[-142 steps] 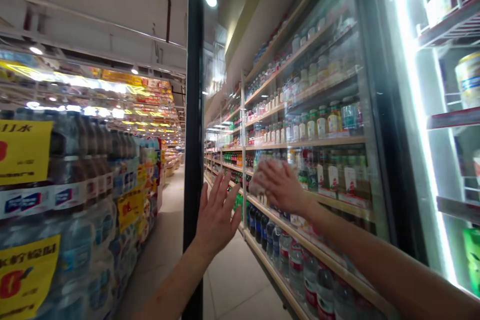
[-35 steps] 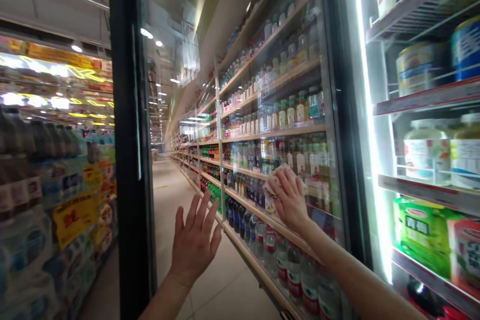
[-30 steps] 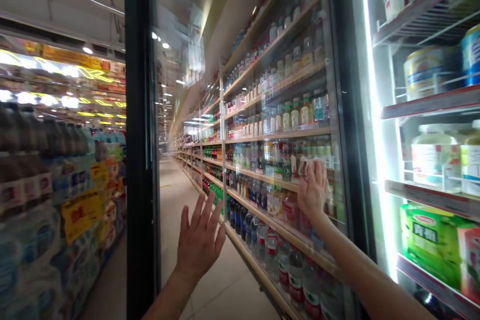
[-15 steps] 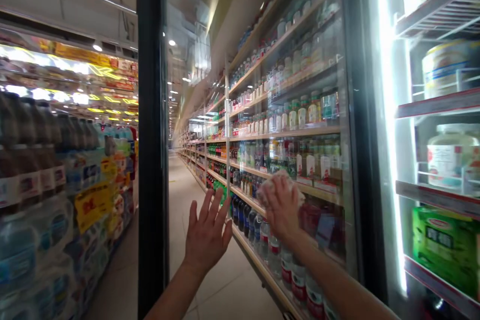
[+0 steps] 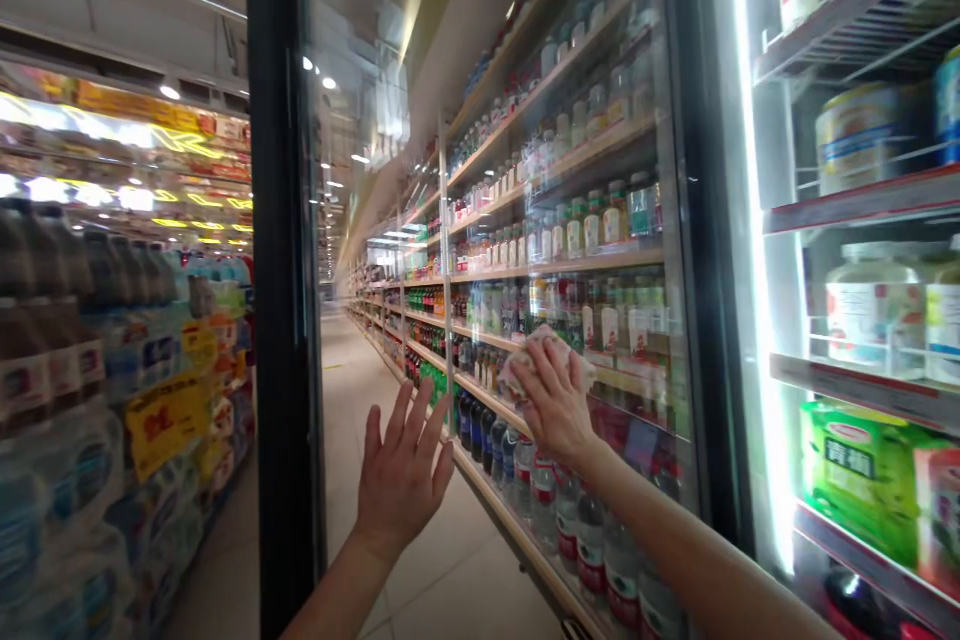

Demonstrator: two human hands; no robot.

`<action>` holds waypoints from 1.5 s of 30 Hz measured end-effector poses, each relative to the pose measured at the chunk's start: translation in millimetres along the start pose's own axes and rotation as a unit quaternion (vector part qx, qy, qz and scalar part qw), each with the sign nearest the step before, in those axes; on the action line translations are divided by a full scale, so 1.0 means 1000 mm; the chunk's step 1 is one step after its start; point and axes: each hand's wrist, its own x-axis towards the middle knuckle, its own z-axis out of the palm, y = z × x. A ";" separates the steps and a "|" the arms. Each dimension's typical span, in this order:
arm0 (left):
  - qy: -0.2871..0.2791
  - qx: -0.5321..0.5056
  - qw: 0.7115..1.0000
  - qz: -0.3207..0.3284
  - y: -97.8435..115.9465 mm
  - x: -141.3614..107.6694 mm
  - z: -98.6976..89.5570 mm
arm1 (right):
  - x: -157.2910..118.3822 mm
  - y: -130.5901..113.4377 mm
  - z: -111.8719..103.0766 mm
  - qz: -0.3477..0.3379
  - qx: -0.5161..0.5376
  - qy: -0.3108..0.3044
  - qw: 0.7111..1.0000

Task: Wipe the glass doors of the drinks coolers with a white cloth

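A glass door (image 5: 375, 340) with a black frame stands open in front of me, and shelves of bottles show through or in it. My left hand (image 5: 403, 475) is raised at its lower left, fingers spread, with nothing held; whether it touches the glass is hard to tell. My right hand (image 5: 555, 395) presses a crumpled pinkish-white cloth (image 5: 517, 380) against the pane, its fingers lying over the cloth. Parts of the cloth stick out on both sides of the fingers.
Lit cooler shelves (image 5: 862, 200) on the right hold jars and a green pack (image 5: 859, 480). At the left are stacked bottle packs (image 5: 64, 480) with a yellow sign (image 5: 166, 420). A tiled floor (image 5: 345, 390) runs down the aisle.
The view has shifted, so the door and shelves sit a little further left. My right hand has moved slightly left with the cloth, its fingers tilting left. My left hand stays spread.
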 end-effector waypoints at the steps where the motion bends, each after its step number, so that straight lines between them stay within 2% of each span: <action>1: -0.002 -0.003 1.000 0.001 0.000 0.000 -0.001 | -0.001 0.000 0.000 -0.022 0.005 -0.010 1.000; 2: -0.004 -0.005 1.000 0.001 0.000 0.000 -0.001 | -0.002 0.007 -0.001 -0.006 0.001 -0.004 1.000; 3: -0.006 -0.005 1.000 0.001 0.000 0.000 -0.001 | -0.002 0.019 -0.001 0.046 -0.011 0.017 0.999; 4: -0.007 -0.003 1.000 0.002 0.000 0.000 -0.002 | -0.001 0.034 -0.001 0.120 -0.026 0.048 0.991; 6: -0.005 0.001 1.000 0.005 -0.001 -0.001 -0.001 | 0.001 0.062 -0.002 0.262 -0.052 0.104 0.958; 7: -0.001 0.002 1.000 0.005 -0.001 -0.001 0.000 | 0.003 0.068 -0.002 0.300 -0.059 0.118 0.945; 8: 0.003 0.001 1.000 0.005 -0.001 -0.001 0.000 | 0.004 0.069 -0.003 0.306 -0.062 0.121 0.942; 10: 0.007 -0.003 1.000 0.006 -0.001 -0.001 0.001 | 0.003 0.052 -0.004 0.234 -0.055 0.090 0.967; 12: 0.007 -0.003 1.000 0.005 -0.001 -0.001 0.002 | -0.001 0.025 -0.005 0.090 -0.029 0.029 0.995; 14: 0.003 0.000 1.000 0.006 -0.001 -0.001 0.001 | -0.002 0.008 -0.006 -0.035 -0.001 -0.022 0.999; 15: 0.001 0.002 1.000 0.007 -0.001 -0.001 0.001 | 0.000 0.007 -0.006 -0.055 0.005 -0.027 0.998; 16: -0.001 0.004 1.000 0.007 -0.001 -0.001 0.000 | 0.004 0.009 -0.005 -0.036 0.002 -0.013 0.999; 18: -0.008 0.009 1.000 0.009 -0.001 -0.001 0.000 | 0.017 0.021 -0.002 0.087 -0.020 0.055 0.994; 20: -0.011 0.012 1.000 0.009 -0.001 -0.001 0.000 | 0.033 0.026 0.001 0.204 -0.038 0.112 0.972; 21: -0.010 0.012 1.000 0.008 -0.001 -0.002 0.000 | 0.040 0.024 0.002 0.220 -0.040 0.120 0.967; 22: -0.006 0.011 1.000 0.008 -0.001 -0.002 0.001 | 0.044 0.018 0.002 0.199 -0.037 0.112 0.973; 23: -0.002 0.008 1.000 0.008 -0.001 -0.002 0.001 | 0.047 0.011 0.001 0.143 -0.029 0.089 0.985; 25: 0.004 -0.002 1.000 0.008 -0.001 -0.002 0.001 | 0.045 0.000 -0.002 -0.015 -0.011 0.022 1.000; 26: 0.006 -0.006 1.000 0.008 -0.001 -0.002 0.001 | 0.042 0.002 -0.004 -0.077 -0.006 -0.007 0.997; 27: 0.005 -0.009 1.000 0.008 -0.001 -0.002 0.001 | 0.040 0.009 -0.007 -0.103 -0.006 -0.025 0.994; 28: 0.005 -0.012 1.000 0.008 -0.001 -0.002 0.001 | 0.038 0.021 -0.009 -0.083 -0.012 -0.026 0.996; 29: 0.005 -0.013 1.000 0.008 -0.001 -0.002 0.001 | 0.038 0.037 -0.011 -0.018 -0.024 -0.008 1.000; 30: 0.006 -0.014 1.000 0.008 -0.002 -0.002 0.001 | 0.040 0.055 -0.013 0.077 -0.038 0.025 0.996; 32: 0.010 -0.015 1.000 0.007 -0.001 -0.002 0.001 | 0.048 0.081 -0.015 0.254 -0.056 0.094 0.961; 33: 0.012 -0.016 1.000 0.006 -0.001 -0.002 0.001 | 0.054 0.085 -0.014 0.298 -0.060 0.113 0.946; 34: 0.014 -0.017 1.000 0.005 -0.001 -0.001 0.001 | 0.058 0.082 -0.014 0.302 -0.059 0.116 0.944; 35: 0.014 -0.017 1.000 0.005 0.000 -0.001 0.001 | 0.061 0.072 -0.012 0.269 -0.057 0.104 0.956; 36: 0.012 -0.018 1.000 0.005 0.000 -0.001 0.001 | 0.063 0.056 -0.011 0.204 -0.052 0.082 0.974; 38: 0.005 -0.018 1.000 0.005 0.000 0.000 -0.001 | 0.063 0.021 -0.008 0.028 -0.033 0.019 0.999; 40: -0.004 -0.017 1.000 0.008 -0.002 0.002 -0.006 | 0.063 -0.001 -0.007 -0.112 -0.012 -0.031 0.993; 41: -0.006 -0.015 1.000 0.008 -0.004 0.003 -0.009 | 0.064 -0.003 -0.007 -0.132 -0.008 -0.040 0.990; 42: -0.005 -0.008 1.000 0.009 -0.006 0.003 -0.012 | 0.066 0.001 -0.007 -0.109 -0.010 -0.035 0.993; 43: -0.001 0.003 1.000 0.009 -0.009 0.004 -0.015 | 0.071 0.008 -0.008 -0.044 -0.018 -0.013 0.999; 45: 0.008 0.032 0.999 0.011 -0.015 0.006 -0.020 | 0.082 0.022 -0.007 0.134 -0.040 0.052 0.989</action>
